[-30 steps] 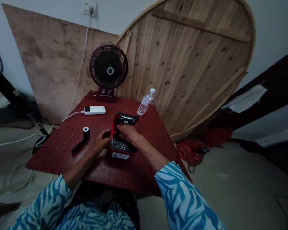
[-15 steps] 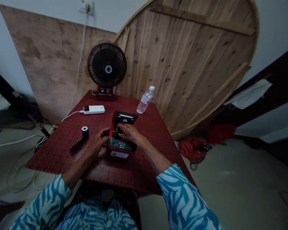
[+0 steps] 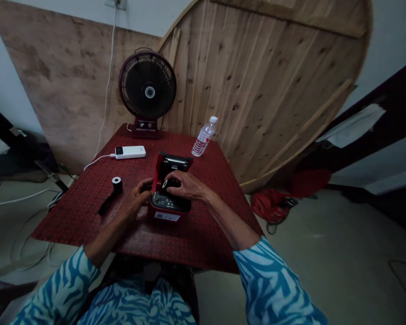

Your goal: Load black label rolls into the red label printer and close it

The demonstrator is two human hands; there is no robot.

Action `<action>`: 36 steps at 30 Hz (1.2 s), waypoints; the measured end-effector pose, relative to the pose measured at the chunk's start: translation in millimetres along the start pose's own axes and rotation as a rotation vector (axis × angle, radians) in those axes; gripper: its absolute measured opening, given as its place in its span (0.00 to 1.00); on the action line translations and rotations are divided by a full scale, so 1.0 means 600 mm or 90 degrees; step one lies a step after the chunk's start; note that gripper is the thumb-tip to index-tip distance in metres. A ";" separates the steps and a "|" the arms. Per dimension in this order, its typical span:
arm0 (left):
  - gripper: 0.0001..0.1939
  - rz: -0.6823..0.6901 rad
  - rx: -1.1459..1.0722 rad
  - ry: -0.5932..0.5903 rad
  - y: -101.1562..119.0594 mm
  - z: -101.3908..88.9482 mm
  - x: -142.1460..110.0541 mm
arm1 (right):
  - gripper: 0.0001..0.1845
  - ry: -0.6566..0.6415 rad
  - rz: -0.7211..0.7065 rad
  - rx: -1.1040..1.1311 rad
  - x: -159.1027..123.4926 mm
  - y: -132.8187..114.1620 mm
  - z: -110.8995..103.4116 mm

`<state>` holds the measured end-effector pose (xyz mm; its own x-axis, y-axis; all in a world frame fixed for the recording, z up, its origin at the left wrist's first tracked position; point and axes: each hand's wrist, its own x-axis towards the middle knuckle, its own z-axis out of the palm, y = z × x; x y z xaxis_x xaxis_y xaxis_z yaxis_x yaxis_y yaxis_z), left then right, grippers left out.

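A small red and black printer, its lid tipped up toward the back, sits on the red patterned table. My left hand grips the printer's left side with bent fingers. Over the open compartment, my right hand pinches a small black roll, whose pale core end faces left. My fingers hide much of that roll, and I cannot tell whether it touches the compartment floor. To the left of my left hand stands another black roll with a white core, a strip trailing from it.
Behind the printer are a water bottle, a white power bank with a cable, and a dark red fan. A large round wooden board leans on the wall. A red bag lies on the floor at right.
My right hand has drawn back slightly from inside the printer, and the roll's pale end now shows between its fingers. My left hand stays at the printer's side. The view has shifted a little.
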<state>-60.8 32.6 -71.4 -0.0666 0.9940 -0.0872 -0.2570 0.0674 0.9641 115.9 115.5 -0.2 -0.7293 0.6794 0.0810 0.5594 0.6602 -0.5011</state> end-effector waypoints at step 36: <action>0.29 -0.013 0.326 0.145 0.088 -0.215 0.004 | 0.32 0.758 0.397 0.519 -0.196 0.216 0.117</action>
<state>-198.7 27.6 -53.1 -0.2873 0.9522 -0.1039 0.2373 0.1759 0.9554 246.4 98.8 -135.4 0.4642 0.8800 0.1008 0.0008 0.1134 -0.9935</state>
